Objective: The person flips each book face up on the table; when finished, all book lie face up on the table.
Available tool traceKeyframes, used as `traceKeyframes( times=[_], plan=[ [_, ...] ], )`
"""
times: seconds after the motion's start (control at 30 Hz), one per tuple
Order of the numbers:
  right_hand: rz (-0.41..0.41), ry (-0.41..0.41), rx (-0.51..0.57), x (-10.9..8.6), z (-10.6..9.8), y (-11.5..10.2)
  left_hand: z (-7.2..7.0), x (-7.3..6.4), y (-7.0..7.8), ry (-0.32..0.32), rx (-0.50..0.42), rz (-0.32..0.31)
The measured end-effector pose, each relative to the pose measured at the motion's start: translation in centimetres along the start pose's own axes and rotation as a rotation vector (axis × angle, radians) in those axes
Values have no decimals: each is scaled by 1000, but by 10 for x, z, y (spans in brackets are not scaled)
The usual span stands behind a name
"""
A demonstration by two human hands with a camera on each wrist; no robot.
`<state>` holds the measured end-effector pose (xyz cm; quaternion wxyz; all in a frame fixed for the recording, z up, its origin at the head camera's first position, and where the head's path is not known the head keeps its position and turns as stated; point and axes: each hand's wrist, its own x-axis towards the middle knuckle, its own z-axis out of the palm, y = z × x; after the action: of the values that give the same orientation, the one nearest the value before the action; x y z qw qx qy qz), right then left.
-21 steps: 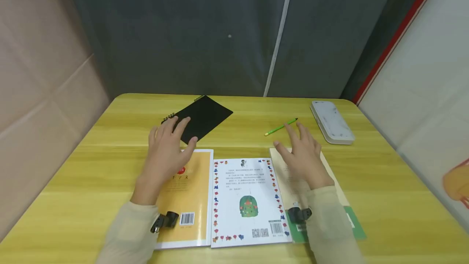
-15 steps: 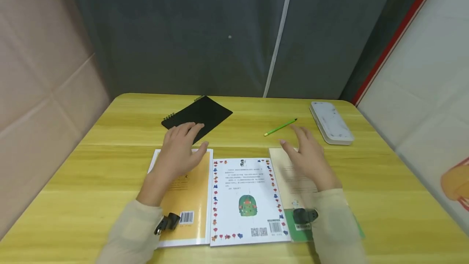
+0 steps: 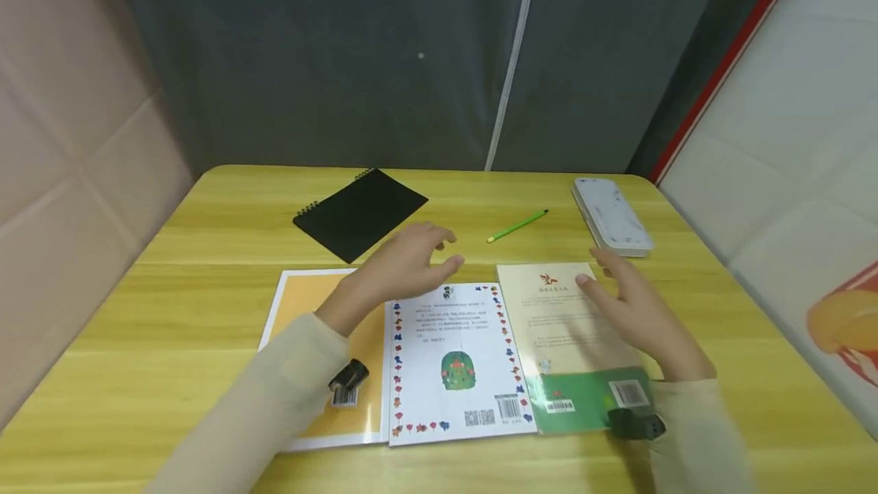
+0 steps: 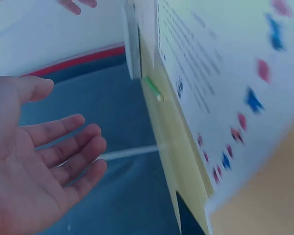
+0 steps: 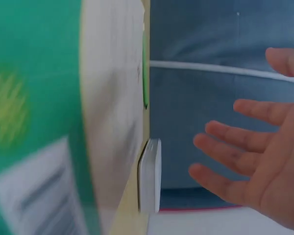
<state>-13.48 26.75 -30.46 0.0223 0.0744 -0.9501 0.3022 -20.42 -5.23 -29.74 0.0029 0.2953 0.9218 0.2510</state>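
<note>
My left hand (image 3: 405,261) hovers over the top of the white book (image 3: 439,364) with a flowered border, its fingers relaxed and holding nothing. In the left wrist view the palm and loosely bent fingers (image 4: 73,147) show bare. Over the right side of the cream and green book (image 3: 549,311) is my right hand (image 3: 638,311), fingers spread and nothing in them. An orange book (image 3: 309,303) lies at the left, partly hidden by the left forearm. The three books lie side by side, back covers up.
Behind the books lie a black spiral notebook (image 3: 363,212), a green pencil (image 3: 517,226) and a white marbled case (image 3: 613,216) at the back right. A dark curtain (image 3: 329,59) hangs behind the table (image 3: 123,341).
My left hand has moved right, from over the orange book and notebook to above the white book. My right hand has moved right and nearer, uncovering more of the cream book. The view has shifted slightly.
</note>
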Motion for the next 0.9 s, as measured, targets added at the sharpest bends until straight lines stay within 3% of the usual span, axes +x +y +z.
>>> traceKeyframes(
  times=[0.07,0.23,0.43,0.67,0.9],
  plan=[
    [41,-27,17,-8,-4,10,6,17,8,-50,-26,32],
    [140,-100,41,-28,-7,34,20,49,23,-139,-89,25],
    [131,-157,37,-48,-11,57,35,73,31,-229,-153,-2],
    [170,-233,20,-65,-13,69,53,87,32,-306,-138,-126],
    [135,-340,63,-78,-12,78,67,90,28,-359,-17,-211]
  ],
)
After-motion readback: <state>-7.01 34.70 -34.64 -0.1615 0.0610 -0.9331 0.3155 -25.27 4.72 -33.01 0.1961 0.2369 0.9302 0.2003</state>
